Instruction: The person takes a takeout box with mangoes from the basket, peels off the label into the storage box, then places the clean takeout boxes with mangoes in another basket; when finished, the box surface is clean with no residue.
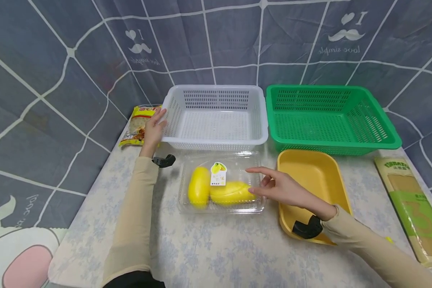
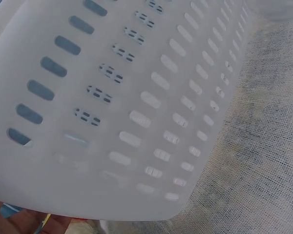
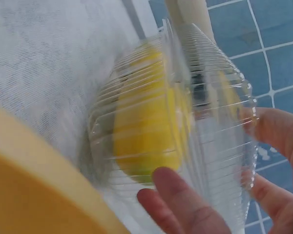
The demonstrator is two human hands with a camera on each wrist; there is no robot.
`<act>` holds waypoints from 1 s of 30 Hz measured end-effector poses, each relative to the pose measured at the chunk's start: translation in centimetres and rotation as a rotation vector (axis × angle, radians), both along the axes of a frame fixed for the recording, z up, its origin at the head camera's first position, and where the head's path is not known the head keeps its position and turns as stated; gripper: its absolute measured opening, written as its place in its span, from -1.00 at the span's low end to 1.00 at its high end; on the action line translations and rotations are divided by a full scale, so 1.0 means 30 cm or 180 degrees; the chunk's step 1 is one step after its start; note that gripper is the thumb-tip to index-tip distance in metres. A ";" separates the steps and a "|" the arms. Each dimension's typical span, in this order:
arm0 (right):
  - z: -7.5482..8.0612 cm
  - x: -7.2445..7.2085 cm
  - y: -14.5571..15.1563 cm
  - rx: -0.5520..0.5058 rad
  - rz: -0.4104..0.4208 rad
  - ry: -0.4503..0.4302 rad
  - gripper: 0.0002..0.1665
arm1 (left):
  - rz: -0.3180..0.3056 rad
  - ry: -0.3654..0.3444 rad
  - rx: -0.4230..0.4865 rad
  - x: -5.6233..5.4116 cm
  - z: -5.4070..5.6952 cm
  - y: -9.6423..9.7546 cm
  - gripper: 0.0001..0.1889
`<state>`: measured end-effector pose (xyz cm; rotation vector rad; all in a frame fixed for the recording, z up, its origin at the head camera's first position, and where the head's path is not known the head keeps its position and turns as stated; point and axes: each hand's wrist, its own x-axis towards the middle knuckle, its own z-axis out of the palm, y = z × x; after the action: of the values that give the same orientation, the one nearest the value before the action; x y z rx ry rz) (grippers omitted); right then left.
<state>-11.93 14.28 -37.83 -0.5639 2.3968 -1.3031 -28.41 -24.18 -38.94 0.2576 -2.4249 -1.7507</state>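
Note:
My left hand [image 1: 155,130] is at the left end of the white plastic basket [image 1: 216,142], its fingers right at the rim. In the left wrist view, some fingers [image 2: 27,220] show beneath the edge of the basket [image 2: 136,97]. A clear hinged plastic box [image 1: 187,160] lies in front of the basket, with two long yellow fruits [image 1: 199,187] inside and a white label [image 1: 218,176] on its lid. Over the box's right side is my right hand [image 1: 284,188], index finger and thumb spread apart. In the right wrist view, its fingers [image 3: 190,202] surround the box's ribbed edge.
A green basket [image 1: 335,148] stands beside the white one. Under my right forearm lies a yellow tray [image 1: 315,168]. A yellow food packet [image 1: 135,128] is behind my left hand, and a long green-and-tan packet [image 1: 410,208] lies far right. Patterned curtains [image 1: 234,44] border the table.

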 end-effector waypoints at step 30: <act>0.032 0.001 0.021 0.0259 0.0607 -0.0491 -0.25 | -0.1869 0.0883 -0.2295 0.515 0.126 0.185 -0.36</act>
<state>-11.89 14.90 -36.87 -0.6276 2.2003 -1.1209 -12.95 -18.65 -35.15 -0.7791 -2.8566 -0.8194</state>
